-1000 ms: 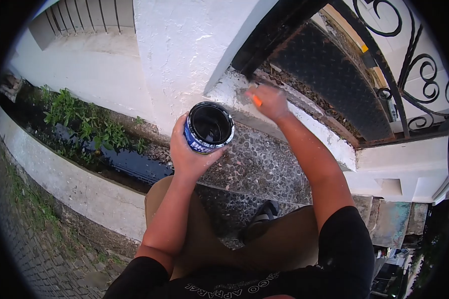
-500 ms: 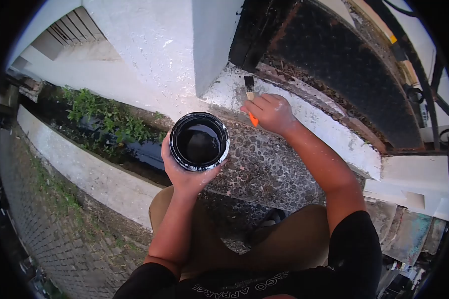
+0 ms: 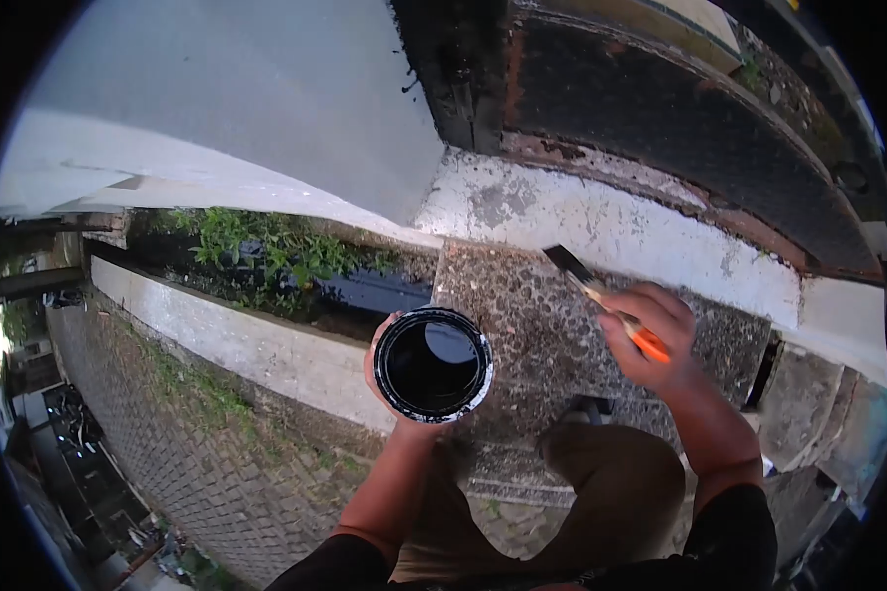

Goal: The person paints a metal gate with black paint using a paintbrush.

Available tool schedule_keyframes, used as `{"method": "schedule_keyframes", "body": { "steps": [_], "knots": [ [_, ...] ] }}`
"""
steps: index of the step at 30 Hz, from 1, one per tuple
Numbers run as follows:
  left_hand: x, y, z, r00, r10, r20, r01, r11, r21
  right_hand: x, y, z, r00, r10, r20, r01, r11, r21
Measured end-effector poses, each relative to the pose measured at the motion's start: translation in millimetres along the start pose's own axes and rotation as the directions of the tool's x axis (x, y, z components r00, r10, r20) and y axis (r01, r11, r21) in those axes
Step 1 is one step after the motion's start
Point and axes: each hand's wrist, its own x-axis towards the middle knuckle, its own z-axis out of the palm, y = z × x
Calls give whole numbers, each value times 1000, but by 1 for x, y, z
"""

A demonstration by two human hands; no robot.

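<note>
My left hand is wrapped round the side of an open paint can, held upright with dark paint inside and white smears on its rim. Most of the left fingers are hidden by the can. To the right, my right hand grips a paintbrush by its handle, which has an orange end. Black paint coats the bristles, which point up and left over the pebbled slab, near the white ledge. Brush and can are well apart.
A black gate panel stands behind the ledge, beside a white wall. On the left, a water-filled ditch with green plants runs behind a concrete kerb. Brick paving lies beyond the kerb. Pebbled concrete is before my legs.
My right hand has drawn the brush back from the ledge near the gate post, now over the pebbled slab. The view has shifted, and the can sits lower and further right in it.
</note>
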Motion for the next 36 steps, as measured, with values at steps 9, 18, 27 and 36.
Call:
{"method": "schedule_keyframes", "body": {
  "steps": [9,18,27,36],
  "knots": [
    [35,109,15,1000,6,-18,-9,990,-141,-2,-102,-80,789,531,-310,-393,823,409],
    [78,128,36,941,332,63,-332,943,-6,36,-155,-92,900,414,-138,-365,886,285],
    [82,144,27,884,416,212,-437,898,59,28,-141,-21,989,133,61,-125,986,-111],
    [73,150,16,900,415,133,-436,872,225,-8,-160,-33,566,781,-264,-635,617,465]
  ]
}}
